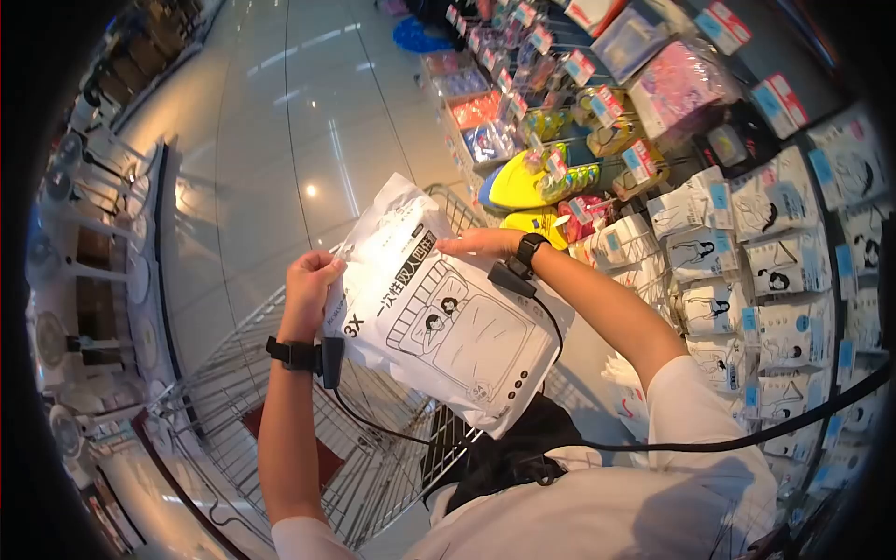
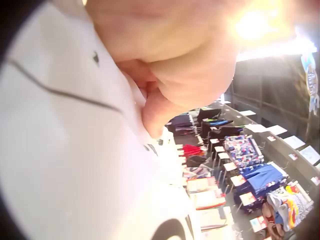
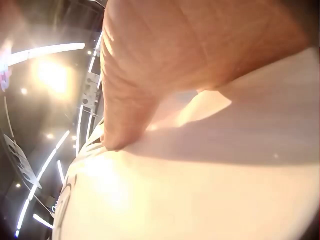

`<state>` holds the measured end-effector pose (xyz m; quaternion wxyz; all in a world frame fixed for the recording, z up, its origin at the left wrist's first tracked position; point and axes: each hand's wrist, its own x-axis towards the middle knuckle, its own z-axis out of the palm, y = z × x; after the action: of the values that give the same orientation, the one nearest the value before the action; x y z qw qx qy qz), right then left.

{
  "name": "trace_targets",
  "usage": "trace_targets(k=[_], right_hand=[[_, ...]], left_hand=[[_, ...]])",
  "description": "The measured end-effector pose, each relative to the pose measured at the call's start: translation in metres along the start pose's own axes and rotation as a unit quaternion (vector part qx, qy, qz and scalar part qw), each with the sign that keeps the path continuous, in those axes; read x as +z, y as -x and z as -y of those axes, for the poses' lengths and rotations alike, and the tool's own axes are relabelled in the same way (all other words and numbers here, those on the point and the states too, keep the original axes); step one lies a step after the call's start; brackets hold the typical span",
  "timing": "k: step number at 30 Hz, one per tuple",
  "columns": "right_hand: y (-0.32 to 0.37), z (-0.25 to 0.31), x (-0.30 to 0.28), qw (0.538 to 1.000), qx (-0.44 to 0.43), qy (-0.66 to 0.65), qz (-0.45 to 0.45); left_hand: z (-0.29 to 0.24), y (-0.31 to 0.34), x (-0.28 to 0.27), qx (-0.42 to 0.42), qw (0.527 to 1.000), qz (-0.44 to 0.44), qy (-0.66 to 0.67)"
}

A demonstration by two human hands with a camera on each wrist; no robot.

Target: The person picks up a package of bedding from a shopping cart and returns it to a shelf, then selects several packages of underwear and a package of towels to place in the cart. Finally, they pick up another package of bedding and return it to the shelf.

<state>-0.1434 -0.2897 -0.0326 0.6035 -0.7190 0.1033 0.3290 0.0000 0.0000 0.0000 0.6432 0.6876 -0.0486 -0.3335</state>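
Observation:
A white plastic packet of disposable double bedding point(image 1: 448, 308) is held up in front of the body, tilted. Its front carries a line drawing of two people in a bed, black lettering and "3X". My left hand point(image 1: 313, 285) grips its left edge, thumb on the front face. At the upper right edge my right hand point(image 1: 481, 245) holds it, with the thumb over the printed side and the other fingers hidden behind. In the left wrist view the thumb of the left hand point(image 2: 185, 65) presses on the white packet point(image 2: 75, 155). The right wrist view shows the right thumb point(image 3: 125, 115) against the bright packet surface point(image 3: 190, 195).
Below the packet is a wire shopping cart point(image 1: 219, 392) with a dark red panel point(image 1: 322, 457). Hanging white packets point(image 1: 700, 257) and a yellow-blue item point(image 1: 527, 182) line the right side. White stands point(image 1: 131, 271) line the left, beside a tiled aisle point(image 1: 271, 140). A black cable point(image 1: 672, 446) crosses the body.

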Motion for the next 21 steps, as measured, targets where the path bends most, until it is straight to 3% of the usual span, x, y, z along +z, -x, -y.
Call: trace_targets(k=[2,3,5,6,7,9,10,13,15,16,17,19,20,21], right_hand=[[0.028,-0.028,0.022,0.984,0.166,0.064,0.019],[-0.06,-0.012,-0.046,0.984,0.141,0.11,-0.024],[-0.095,-0.024,-0.005,0.994,0.096,0.056,0.009],[-0.09,-0.038,0.014,0.992,0.112,-0.04,0.037],[-0.097,-0.053,0.018,0.976,0.181,-0.102,0.069],[-0.103,-0.08,0.026,0.981,0.096,-0.138,0.097],[-0.113,-0.089,0.028,0.979,0.103,-0.138,0.106],[-0.143,-0.118,0.027,0.984,0.171,-0.035,0.048],[-0.162,-0.146,0.014,0.974,0.08,0.192,0.089],[-0.174,-0.152,0.009,0.94,0.072,0.302,0.145],[-0.18,-0.16,0.006,0.938,0.074,0.304,0.15],[-0.176,-0.157,0.008,0.991,0.11,0.075,0.012],[-0.18,-0.158,0.016,0.988,0.153,0.013,-0.019],[-0.181,-0.162,0.017,0.987,0.158,0.012,-0.015]], left_hand=[[0.026,0.04,0.02,-0.053,0.998,0.016,-0.011],[0.037,-0.079,0.001,0.013,1.0,0.02,0.003],[0.073,-0.072,-0.031,0.023,0.998,0.001,-0.056],[0.102,-0.065,-0.025,-0.02,0.995,-0.032,-0.088],[0.123,-0.068,-0.025,-0.009,0.997,-0.019,-0.079],[0.162,-0.075,-0.017,-0.045,0.99,-0.045,-0.125],[0.174,-0.08,-0.019,-0.055,0.99,-0.05,-0.121],[0.2,-0.1,-0.028,-0.013,0.984,-0.035,-0.174],[0.217,-0.115,-0.027,-0.009,0.976,-0.04,-0.216],[0.216,-0.118,-0.022,0.002,0.978,-0.052,-0.2],[0.221,-0.125,-0.016,-0.001,0.979,-0.055,-0.196],[0.228,-0.132,-0.004,0.071,0.952,-0.148,-0.256],[0.225,-0.131,0.002,0.008,0.957,-0.154,-0.247],[0.226,-0.13,0.004,0.002,0.957,-0.154,-0.246]])
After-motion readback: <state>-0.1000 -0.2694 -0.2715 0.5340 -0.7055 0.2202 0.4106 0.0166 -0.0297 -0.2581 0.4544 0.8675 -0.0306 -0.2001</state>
